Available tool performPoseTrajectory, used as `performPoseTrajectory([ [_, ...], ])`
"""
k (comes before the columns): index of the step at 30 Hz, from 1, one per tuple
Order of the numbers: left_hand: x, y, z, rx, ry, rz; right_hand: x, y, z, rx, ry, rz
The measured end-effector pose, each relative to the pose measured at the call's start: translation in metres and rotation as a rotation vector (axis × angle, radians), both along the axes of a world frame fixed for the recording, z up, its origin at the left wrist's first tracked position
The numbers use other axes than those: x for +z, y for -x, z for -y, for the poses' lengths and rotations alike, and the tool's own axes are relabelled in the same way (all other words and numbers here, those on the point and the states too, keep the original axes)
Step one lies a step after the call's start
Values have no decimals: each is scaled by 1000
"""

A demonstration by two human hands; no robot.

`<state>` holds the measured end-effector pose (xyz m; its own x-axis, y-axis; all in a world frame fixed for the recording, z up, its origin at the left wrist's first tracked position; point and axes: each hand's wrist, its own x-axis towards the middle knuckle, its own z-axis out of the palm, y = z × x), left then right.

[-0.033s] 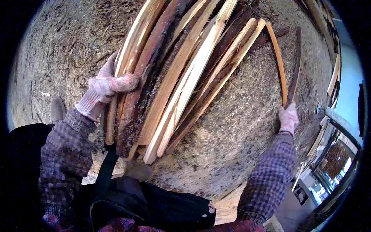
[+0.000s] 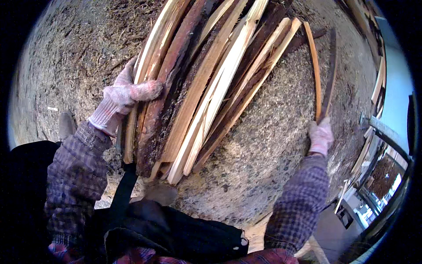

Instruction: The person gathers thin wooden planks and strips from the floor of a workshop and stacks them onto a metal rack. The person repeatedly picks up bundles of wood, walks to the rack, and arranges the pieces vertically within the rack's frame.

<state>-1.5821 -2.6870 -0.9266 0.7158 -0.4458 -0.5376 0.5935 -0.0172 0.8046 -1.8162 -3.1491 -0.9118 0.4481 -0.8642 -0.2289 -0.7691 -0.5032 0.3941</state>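
A thick bundle of long split wood strips (image 2: 198, 94), pale inside and dark on the bark sides, slants up and away from me. My left hand (image 2: 127, 94), in a pinkish-white knit glove, is closed round the bundle's left edge, its thumb lying across the bark. To the right, apart from the bundle, my gloved right hand (image 2: 321, 135) grips two thin wood strips by their near ends. One is an orange-tan strip (image 2: 315, 70), the other a dark bark-covered strip (image 2: 330, 70); they spread apart toward their far ends.
Rough ground (image 2: 263, 145) covered in bark bits and wood shreds lies all round. A dark strap (image 2: 123, 190) runs from the bundle's near end toward me. Shoe tips (image 2: 160, 193) show close to that end. Boards (image 2: 379, 86) and a metal frame (image 2: 389, 143) stand at the right.
My right hand has moved slightly left and nearer with its two strips, and the dark strip's far end has swung left. The left hand and the bundle's near end have shifted slightly right.
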Motion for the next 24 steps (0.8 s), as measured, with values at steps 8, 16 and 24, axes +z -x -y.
performPoseTrajectory([
  [8,8,-3,3,-172,-90,91,-1,-33,-232,-76,-261,377],
  [16,20,17,21,-207,132,43,-23,-30,-276,-181,-765,1124],
  [24,-8,23,17,-65,97,-108,-87,8,-208,-762,-2294,2101],
])
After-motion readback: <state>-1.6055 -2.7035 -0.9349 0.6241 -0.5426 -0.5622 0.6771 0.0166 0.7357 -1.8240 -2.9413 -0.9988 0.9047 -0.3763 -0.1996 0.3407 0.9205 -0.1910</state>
